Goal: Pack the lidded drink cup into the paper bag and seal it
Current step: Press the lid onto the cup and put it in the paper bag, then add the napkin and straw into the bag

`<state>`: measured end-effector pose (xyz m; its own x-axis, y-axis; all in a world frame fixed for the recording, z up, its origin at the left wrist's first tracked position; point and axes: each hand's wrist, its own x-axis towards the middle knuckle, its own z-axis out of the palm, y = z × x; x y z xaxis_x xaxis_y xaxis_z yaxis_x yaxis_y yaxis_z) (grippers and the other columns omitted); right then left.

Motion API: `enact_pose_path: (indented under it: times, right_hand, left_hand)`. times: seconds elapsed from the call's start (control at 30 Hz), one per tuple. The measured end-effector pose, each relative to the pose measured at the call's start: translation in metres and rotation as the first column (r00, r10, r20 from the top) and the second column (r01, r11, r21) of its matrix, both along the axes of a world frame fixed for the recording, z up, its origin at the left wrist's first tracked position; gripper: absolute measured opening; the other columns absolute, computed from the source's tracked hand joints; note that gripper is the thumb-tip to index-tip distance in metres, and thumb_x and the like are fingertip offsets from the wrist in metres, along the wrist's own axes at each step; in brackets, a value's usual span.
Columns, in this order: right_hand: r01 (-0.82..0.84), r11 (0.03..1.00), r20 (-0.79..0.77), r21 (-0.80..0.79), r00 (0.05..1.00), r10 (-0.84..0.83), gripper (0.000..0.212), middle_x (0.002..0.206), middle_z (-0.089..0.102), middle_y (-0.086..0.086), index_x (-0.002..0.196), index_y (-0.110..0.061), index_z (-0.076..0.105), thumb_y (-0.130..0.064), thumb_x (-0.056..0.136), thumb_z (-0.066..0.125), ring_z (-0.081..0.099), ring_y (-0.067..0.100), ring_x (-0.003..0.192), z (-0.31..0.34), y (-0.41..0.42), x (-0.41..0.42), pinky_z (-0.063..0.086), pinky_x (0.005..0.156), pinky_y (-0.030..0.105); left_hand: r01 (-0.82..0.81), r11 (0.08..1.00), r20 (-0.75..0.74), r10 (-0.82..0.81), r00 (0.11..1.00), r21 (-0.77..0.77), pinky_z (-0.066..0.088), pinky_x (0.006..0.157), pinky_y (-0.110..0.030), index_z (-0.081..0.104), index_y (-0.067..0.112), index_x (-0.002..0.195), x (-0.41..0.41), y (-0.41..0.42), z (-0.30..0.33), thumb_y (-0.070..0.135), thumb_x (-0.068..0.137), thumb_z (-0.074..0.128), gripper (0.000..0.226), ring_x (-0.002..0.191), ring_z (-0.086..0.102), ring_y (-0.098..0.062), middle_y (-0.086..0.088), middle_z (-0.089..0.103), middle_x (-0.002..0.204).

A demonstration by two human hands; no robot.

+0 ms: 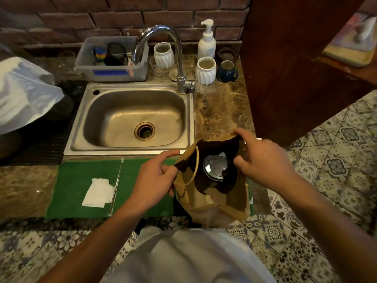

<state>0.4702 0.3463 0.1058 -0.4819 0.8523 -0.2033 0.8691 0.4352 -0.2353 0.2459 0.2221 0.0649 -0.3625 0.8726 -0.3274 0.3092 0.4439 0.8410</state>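
Observation:
A brown paper bag (pixel 214 203) with a twine handle stands open on the counter's front edge, to the right of the green mat. Inside it sits the drink cup, of which only its dark plastic lid (pixel 216 167) shows from above. My left hand (pixel 155 176) pinches the bag's left rim. My right hand (pixel 257 158) grips the right and far rim, thumb inside the mouth. Both hands hold the mouth spread apart.
A steel sink (pixel 130 119) with a tall tap (pixel 179 58) lies just behind the bag. A green mat (pixel 77 186) carries a folded white napkin (pixel 98 193). White vases, a soap pump (pixel 206 43), a blue mug and a plastic tub line the brick wall. A wooden panel (pixel 285 68) rises at right.

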Motion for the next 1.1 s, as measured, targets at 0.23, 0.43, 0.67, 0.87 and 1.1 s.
enact_pose_path:
  times: [0.23,0.43,0.67,0.87,1.1]
  right_hand:
    - [-0.023,1.0,0.145,0.02,0.989,0.02,0.081,0.068,0.048,-0.007,0.16,-0.032,0.01,-0.058,0.095,0.051,0.038,0.01,0.053,0.008,0.0,-0.002,0.029,0.045,0.025]
    - [0.04,0.988,-0.032,0.15,0.999,-0.036,0.075,0.066,0.061,-0.004,0.152,-0.026,0.035,-0.066,0.089,0.04,0.061,0.014,0.054,0.04,0.014,-0.004,0.057,0.052,0.032]
    - [-0.171,0.976,-0.202,0.131,0.96,0.196,0.059,0.075,0.064,-0.012,0.148,-0.032,0.041,-0.055,0.095,0.053,0.06,0.003,0.062,0.068,0.011,-0.065,0.059,0.06,0.034]
    - [-0.532,0.846,0.02,0.038,0.847,0.532,0.078,0.096,0.068,-0.009,0.156,-0.032,0.021,-0.058,0.093,0.056,0.067,0.019,0.086,0.064,-0.008,-0.142,0.056,0.073,0.037]
    - [-0.672,0.734,0.177,-0.102,0.713,0.678,0.087,0.112,0.07,0.004,0.159,-0.031,0.009,-0.056,0.093,0.06,0.067,0.031,0.098,0.032,-0.033,-0.24,0.054,0.076,0.038]
  left_hand:
    - [0.027,1.0,0.065,-0.028,0.997,0.009,0.053,0.057,-0.029,0.06,0.037,0.129,0.014,-0.002,-0.015,0.012,0.093,0.06,0.044,0.055,0.054,-0.013,-0.004,0.059,0.06]
    - [0.062,0.998,0.169,-0.065,0.983,0.022,0.057,0.065,-0.037,0.056,0.039,0.13,0.013,-0.006,-0.014,0.019,0.095,0.066,0.042,0.059,0.063,-0.016,-0.003,0.064,0.062]
    - [-0.055,0.994,0.249,0.029,0.968,0.097,0.061,0.069,-0.038,0.061,0.04,0.129,-0.038,-0.035,-0.011,0.021,0.097,0.063,0.037,0.083,0.074,-0.025,-0.001,0.076,0.102]
    - [-0.199,0.972,0.036,0.195,0.98,0.125,0.054,0.09,-0.03,0.062,0.044,0.128,-0.105,-0.067,-0.035,0.021,0.097,0.063,0.038,0.109,0.061,-0.001,0.022,0.064,0.123]
    - [-0.248,0.968,-0.275,0.249,0.929,0.041,0.05,0.096,-0.041,0.053,0.029,0.142,-0.201,-0.114,-0.089,0.019,0.095,0.067,0.05,0.12,0.058,-0.023,0.001,0.057,0.135]
